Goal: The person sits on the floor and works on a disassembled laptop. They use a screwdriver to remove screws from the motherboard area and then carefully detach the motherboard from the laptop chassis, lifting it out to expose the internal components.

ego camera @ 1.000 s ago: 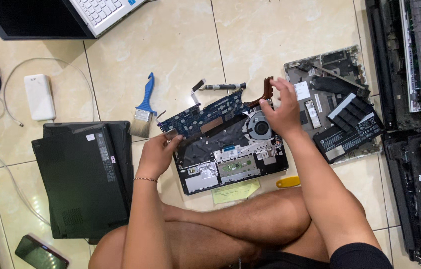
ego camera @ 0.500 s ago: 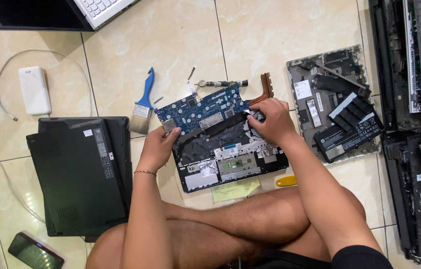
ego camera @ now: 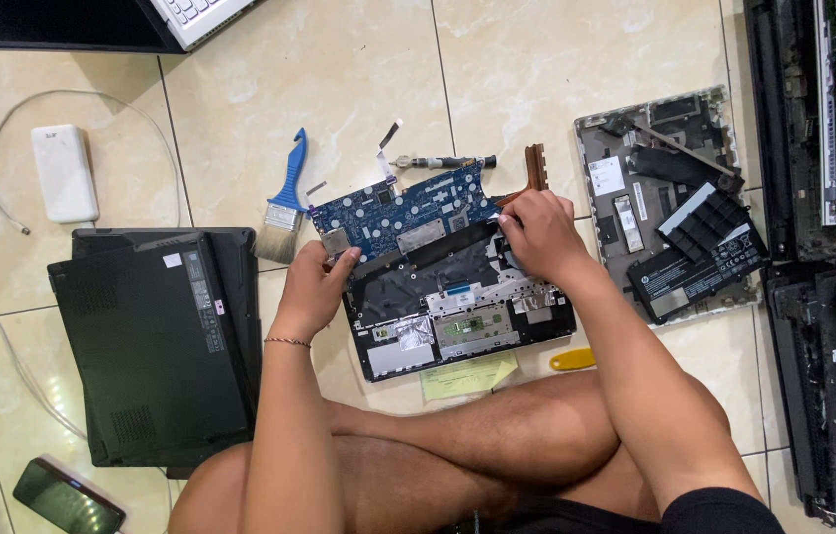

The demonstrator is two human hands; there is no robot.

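Observation:
A blue laptop motherboard (ego camera: 408, 210) is tilted up from the far edge of an open black laptop base (ego camera: 457, 307) on the tiled floor. My left hand (ego camera: 314, 287) grips the board's left near corner. My right hand (ego camera: 539, 234) holds its right end, by the fan and the copper heat pipe (ego camera: 535, 165). A black screwdriver (ego camera: 447, 161) lies just beyond the board. Two ribbon cables stick up from the board's far edge.
A blue-handled brush (ego camera: 286, 201) lies left of the board. Closed black laptops (ego camera: 156, 341) are stacked at the left, a silver bottom cover with parts (ego camera: 675, 208) sits right, and opened laptops (ego camera: 823, 247) line the right edge. A yellow pry tool (ego camera: 572, 359) and a note (ego camera: 467, 376) lie near my legs.
The motherboard has been lifted off the base and swung toward the far side. My right hand slid from the copper heat pipe down to the board's right end.

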